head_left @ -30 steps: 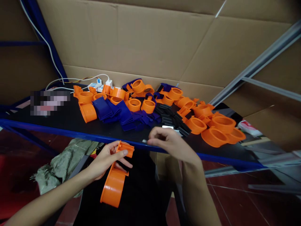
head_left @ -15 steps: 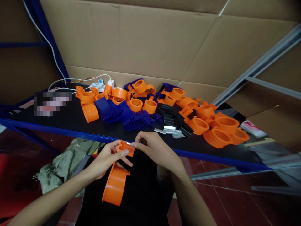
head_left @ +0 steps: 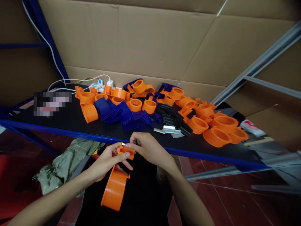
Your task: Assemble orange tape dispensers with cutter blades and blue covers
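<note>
My left hand (head_left: 112,160) is closed around the narrow upper end of an orange plastic part with a ring (head_left: 114,191); its thumb lies across the slotted end, and the wide ring hangs below over my dark clothing. My right hand (head_left: 147,145) pinches with thumb and forefinger at the top of that slotted end. At its fingertips shows a small silvery ridged piece (head_left: 123,144), like a short spring, lying against the orange part's upper edge. Most of this small piece is hidden by the fingers.
On the black table (head_left: 68,121) lie several orange ring parts (head_left: 216,137), dark blue flat pieces (head_left: 127,114), black strips (head_left: 168,119) and silver metal strips (head_left: 169,130). A white power strip (head_left: 95,87) with cables stands behind. The blue table edge (head_left: 192,154) runs just beyond my hands.
My right hand has shifted slightly left, and the small silvery piece with it, toward the left end of the orange part's slot. My left hand keeps its hold.
</note>
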`<state>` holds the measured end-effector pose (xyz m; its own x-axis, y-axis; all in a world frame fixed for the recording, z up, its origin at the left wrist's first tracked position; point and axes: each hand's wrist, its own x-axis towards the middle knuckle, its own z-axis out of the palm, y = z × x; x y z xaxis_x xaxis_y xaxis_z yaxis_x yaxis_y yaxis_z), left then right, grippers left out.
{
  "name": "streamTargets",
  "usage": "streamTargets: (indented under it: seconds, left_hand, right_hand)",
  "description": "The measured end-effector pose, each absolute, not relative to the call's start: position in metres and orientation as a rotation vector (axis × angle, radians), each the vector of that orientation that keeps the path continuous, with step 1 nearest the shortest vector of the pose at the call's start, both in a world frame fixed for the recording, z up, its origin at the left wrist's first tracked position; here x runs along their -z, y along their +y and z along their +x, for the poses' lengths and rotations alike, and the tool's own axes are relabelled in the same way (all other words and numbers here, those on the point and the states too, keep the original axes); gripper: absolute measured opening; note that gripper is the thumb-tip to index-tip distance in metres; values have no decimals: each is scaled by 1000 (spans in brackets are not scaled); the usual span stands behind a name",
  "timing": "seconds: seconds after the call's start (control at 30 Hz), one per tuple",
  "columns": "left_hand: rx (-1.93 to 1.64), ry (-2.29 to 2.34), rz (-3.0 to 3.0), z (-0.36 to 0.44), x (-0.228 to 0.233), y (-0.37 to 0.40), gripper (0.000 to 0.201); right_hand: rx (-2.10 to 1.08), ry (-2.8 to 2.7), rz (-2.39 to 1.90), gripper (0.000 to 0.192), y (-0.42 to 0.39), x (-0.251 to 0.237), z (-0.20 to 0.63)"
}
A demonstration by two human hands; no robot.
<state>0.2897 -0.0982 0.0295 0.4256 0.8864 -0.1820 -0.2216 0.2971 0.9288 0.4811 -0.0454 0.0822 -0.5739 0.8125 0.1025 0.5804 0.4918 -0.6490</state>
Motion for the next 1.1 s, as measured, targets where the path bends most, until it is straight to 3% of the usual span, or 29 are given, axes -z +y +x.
streamTargets:
  seconds: [0.3,0.53,0.73,0.93,1.1]
  left_hand:
    - [-883,787,935,288,-35,-96,33]
    - [-868,793,943,290,-31,-93,34]
    - [-851,812,949,290,-33,-93,35]
    - [-856,802,941,290,-34,-93,35]
    - [-886,802,917,291,-33,-95,35]
  right_hand:
    - [-573,-2203,-1193,26,-38,-98,498]
    - [115,-1930,-1985,29,-22,-113,633]
    - [-172,-1880,-2260,29,0,-95,682]
    - [-132,-1872,-2274,26,0,-96,683]
    - [-247,-2034,-1875,35,-18,-112,671]
